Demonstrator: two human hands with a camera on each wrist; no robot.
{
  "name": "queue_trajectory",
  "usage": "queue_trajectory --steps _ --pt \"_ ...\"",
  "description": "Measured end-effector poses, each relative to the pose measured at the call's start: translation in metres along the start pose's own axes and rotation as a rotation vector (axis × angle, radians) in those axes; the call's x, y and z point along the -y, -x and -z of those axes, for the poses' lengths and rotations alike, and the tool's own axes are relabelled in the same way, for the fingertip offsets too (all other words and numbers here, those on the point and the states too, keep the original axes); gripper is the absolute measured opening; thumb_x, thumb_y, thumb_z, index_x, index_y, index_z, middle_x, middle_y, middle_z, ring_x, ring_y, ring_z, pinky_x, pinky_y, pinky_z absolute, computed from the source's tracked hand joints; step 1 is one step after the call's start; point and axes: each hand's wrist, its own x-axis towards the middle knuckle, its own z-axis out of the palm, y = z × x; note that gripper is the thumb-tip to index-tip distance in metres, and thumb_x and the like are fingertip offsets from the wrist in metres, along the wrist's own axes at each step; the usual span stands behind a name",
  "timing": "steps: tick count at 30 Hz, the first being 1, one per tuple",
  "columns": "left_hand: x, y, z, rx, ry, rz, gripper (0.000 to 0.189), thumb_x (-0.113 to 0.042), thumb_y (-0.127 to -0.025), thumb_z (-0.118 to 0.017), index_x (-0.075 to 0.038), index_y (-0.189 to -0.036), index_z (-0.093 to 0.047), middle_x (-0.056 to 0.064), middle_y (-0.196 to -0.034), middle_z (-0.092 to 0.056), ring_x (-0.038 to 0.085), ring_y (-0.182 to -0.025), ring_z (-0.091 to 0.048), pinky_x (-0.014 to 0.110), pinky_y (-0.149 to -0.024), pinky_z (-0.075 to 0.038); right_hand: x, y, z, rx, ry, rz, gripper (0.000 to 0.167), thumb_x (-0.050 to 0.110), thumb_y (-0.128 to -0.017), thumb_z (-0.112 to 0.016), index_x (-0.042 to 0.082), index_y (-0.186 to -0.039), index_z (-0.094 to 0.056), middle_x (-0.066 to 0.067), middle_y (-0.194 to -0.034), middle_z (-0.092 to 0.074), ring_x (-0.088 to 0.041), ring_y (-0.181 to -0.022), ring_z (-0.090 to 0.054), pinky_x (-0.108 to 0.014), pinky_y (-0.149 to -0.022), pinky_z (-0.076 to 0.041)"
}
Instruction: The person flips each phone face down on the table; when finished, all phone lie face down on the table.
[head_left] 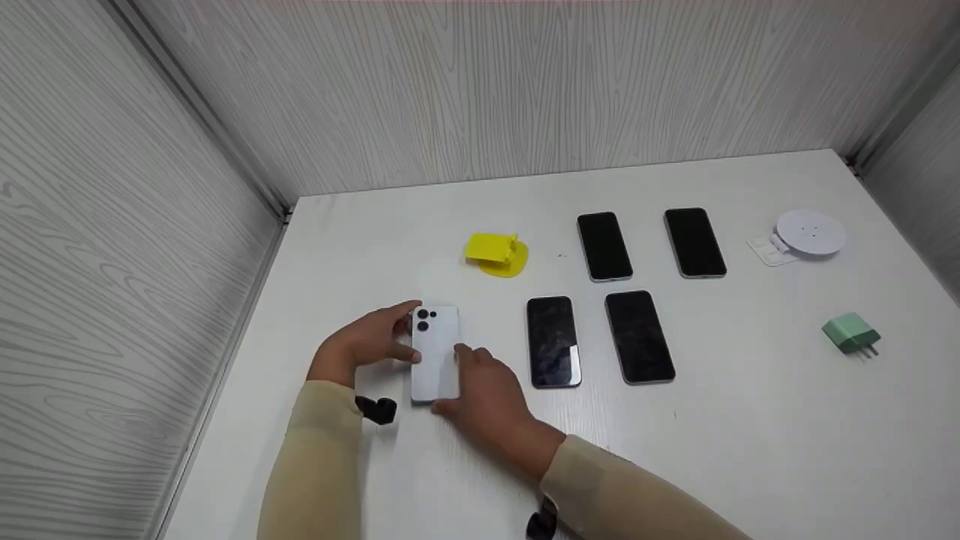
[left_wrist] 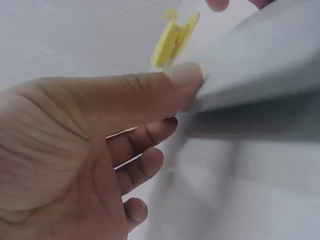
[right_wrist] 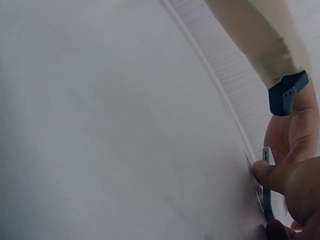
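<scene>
A white smartphone [head_left: 436,356] is held back side up, its dark camera lenses at the far left corner, close over the white table. My left hand [head_left: 371,337] pinches its left side; in the left wrist view the thumb [left_wrist: 185,77] presses on the edge and the other fingers curl beneath. My right hand [head_left: 491,394] grips the near right part, thumb at the lower edge and fingers along the right side. The right wrist view catches only the phone's narrow end [right_wrist: 266,155] beside the right hand [right_wrist: 300,192].
Right of the hands lie several dark-screened phones, the nearest one [head_left: 553,342] among them. A yellow phone stand [head_left: 495,253] sits beyond the white phone. Farther right are a white round stand [head_left: 810,232] and a green charger plug [head_left: 850,332]. Panel walls [head_left: 450,90] enclose the table.
</scene>
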Motion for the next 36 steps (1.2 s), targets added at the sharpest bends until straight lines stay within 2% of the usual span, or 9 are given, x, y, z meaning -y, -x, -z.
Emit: queue_trajectory --steps 6,10,14,20,30,33,36 --pt "0.005 0.002 -0.003 -0.007 -0.002 0.017 0.094 -0.019 -0.093 -0.089 -0.019 -0.171 -0.037 0.014 -0.152 -0.06 0.033 -0.146 -0.05 0.058 -0.129 -0.033 -0.008 0.002 -0.005 -0.021 -0.066 0.045 0.082 0.041 -0.085 -0.095 0.009 -0.151 -0.059 -0.004 -0.126 -0.071 -0.021 -0.115 -0.07 -0.04 -0.103 -0.057" --pt "0.004 0.002 -0.003 -0.012 -0.007 0.028 0.094 -0.018 -0.092 -0.089 -0.02 -0.171 -0.037 0.016 -0.155 -0.058 0.035 -0.149 -0.049 0.058 -0.13 -0.032 -0.012 0.001 -0.005 -0.018 -0.111 0.062 0.081 0.039 -0.085 -0.096 0.011 -0.151 -0.06 -0.001 -0.125 -0.071 -0.018 -0.115 -0.068 -0.039 -0.104 -0.056" --pt "0.004 0.002 -0.003 -0.014 -0.025 0.035 0.096 -0.02 -0.092 -0.089 -0.019 -0.172 -0.035 0.016 -0.158 -0.056 0.036 -0.153 -0.046 0.058 -0.131 -0.031 -0.013 0.001 -0.004 -0.006 -0.127 0.055 0.081 0.039 -0.084 -0.096 0.012 -0.151 -0.06 0.0 -0.125 -0.071 -0.018 -0.115 -0.068 -0.039 -0.104 -0.056" --pt "0.004 0.003 -0.004 -0.025 -0.039 0.028 0.095 -0.02 -0.092 -0.09 -0.018 -0.171 -0.037 0.015 -0.155 -0.056 0.035 -0.151 -0.047 0.058 -0.13 -0.032 -0.013 0.0 -0.003 0.005 -0.131 0.041 0.079 0.038 -0.084 -0.096 0.012 -0.15 -0.061 0.0 -0.125 -0.07 -0.017 -0.113 -0.067 -0.039 -0.103 -0.056" --pt "0.001 0.004 -0.007 -0.036 -0.102 0.031 0.094 -0.021 -0.093 -0.089 -0.017 -0.171 -0.037 0.012 -0.159 -0.051 0.036 -0.161 -0.037 0.058 -0.132 -0.029 -0.011 0.0 0.002 0.036 -0.091 0.053 0.063 0.038 -0.087 -0.093 0.011 -0.139 -0.071 -0.006 -0.13 -0.069 -0.019 -0.113 -0.067 -0.039 -0.104 -0.057" --pt "0.001 0.005 -0.008 -0.027 -0.108 0.036 0.095 -0.022 -0.094 -0.088 -0.017 -0.172 -0.034 0.011 -0.158 -0.052 0.036 -0.161 -0.036 0.057 -0.133 -0.028 -0.014 0.0 0.009 0.08 -0.103 0.085 0.063 0.037 -0.09 -0.091 0.01 -0.142 -0.07 -0.007 -0.127 -0.068 -0.02 -0.11 -0.066 -0.039 -0.1 -0.056" --pt "0.0 0.005 -0.009 -0.023 -0.104 0.051 0.096 -0.022 -0.095 -0.088 -0.018 -0.173 -0.033 0.01 -0.159 -0.051 0.035 -0.162 -0.035 0.057 -0.133 -0.027 -0.024 -0.002 0.026 0.11 -0.146 0.097 0.062 0.034 -0.094 -0.088 0.009 -0.146 -0.068 -0.007 -0.125 -0.07 -0.02 -0.104 -0.064 -0.038 -0.094 -0.057"
